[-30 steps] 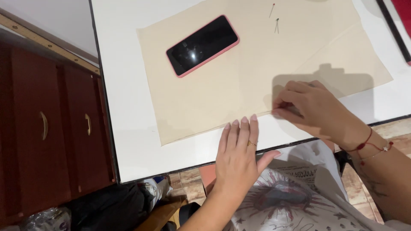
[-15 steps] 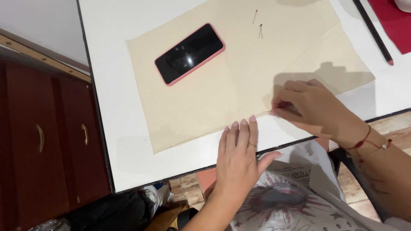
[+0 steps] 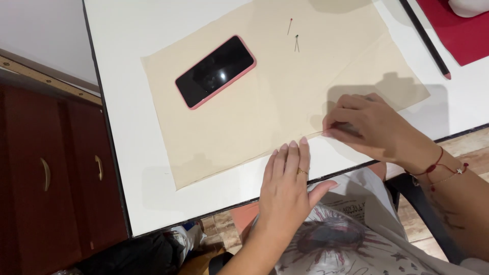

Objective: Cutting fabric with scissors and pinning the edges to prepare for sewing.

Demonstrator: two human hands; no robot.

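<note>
- I see the left hand [image 3: 288,183] lying flat and open, palm down, on the white table [image 3: 153,168]; its fingertips [image 3: 303,141] touch the near edge of the beige fabric [image 3: 254,117] and pin it in place.
- The right hand [image 3: 367,125] is curled closed, fingers pinched together at the same near edge, just right of the left fingertips; what it pinches is too small and too hidden to name; a thin line shows at the fabric edge between the 2 hands, and I cannot tell whether it is a pin, a thread or a fold.
- The fabric lies flat on the table, slightly skewed, its near edge close to the table's front rim.
- On the fabric: 1 phone in a pink case [image 3: 215,71], screen dark, toward the far left; 2 pins [image 3: 294,34] with coloured heads toward the far middle, well apart from both hands.
- To the far right, off the fabric: 1 dark pencil [image 3: 425,40] and a piece of red cloth [image 3: 458,30].
- Judgement: the step in hand is work on the near edge, 1 hand holding, 1 hand pinching; I judge it at an early stage, since the 2 pins lie unused.
- Judgement: the next move calls for steady pressure from the left hand so the fabric does not slide; the right hand needs a fine, controlled grip along the edge.
</note>
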